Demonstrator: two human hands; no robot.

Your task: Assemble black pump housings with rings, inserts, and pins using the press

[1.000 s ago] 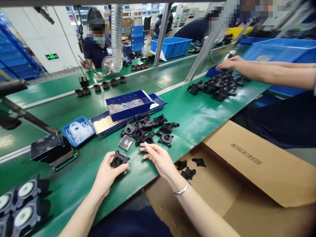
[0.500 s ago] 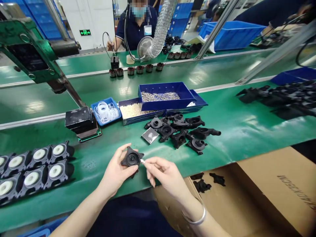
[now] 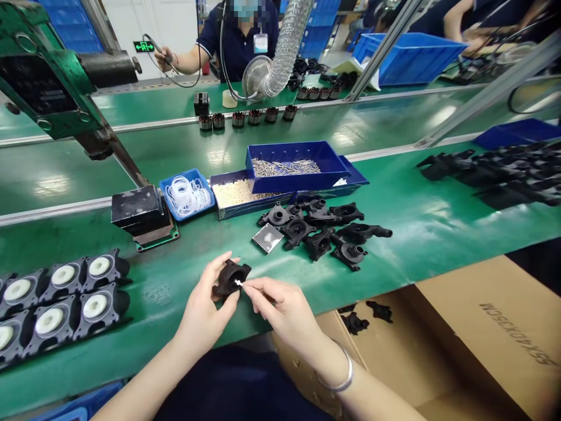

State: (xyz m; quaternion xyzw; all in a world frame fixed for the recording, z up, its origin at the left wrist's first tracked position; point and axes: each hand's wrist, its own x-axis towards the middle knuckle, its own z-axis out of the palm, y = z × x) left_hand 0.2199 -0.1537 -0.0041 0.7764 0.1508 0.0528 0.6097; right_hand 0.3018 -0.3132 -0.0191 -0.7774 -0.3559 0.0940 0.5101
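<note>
My left hand point(image 3: 205, 307) is closed around a black plastic housing point(image 3: 228, 276), whose round hollow is tilted toward my right side. Between the thumb and fingertips of my right hand point(image 3: 276, 301) is a small white part point(image 3: 238, 283), its tip at the housing's hollow; whether it touches the inside I cannot tell. Beyond my hands lies a small square plate point(image 3: 267, 238), dark with a pale patch. Several similar black housings point(image 3: 322, 244) are heaped to its right.
Rows of black housings with white discs point(image 3: 49, 320) lie at left, below a green press point(image 3: 44, 76). Behind are a bin of white rings point(image 3: 186, 196), a bin of cream pieces point(image 3: 234, 194) and a bin of metal pins point(image 3: 287, 168). A cardboard box point(image 3: 482, 316) stands at right; a co-worker point(image 3: 239, 44) sits opposite.
My right hand has brought the white part from the housing's rim to its hollow. The housing has turned in my left hand. The co-worker's hand has risen away from the black block.
</note>
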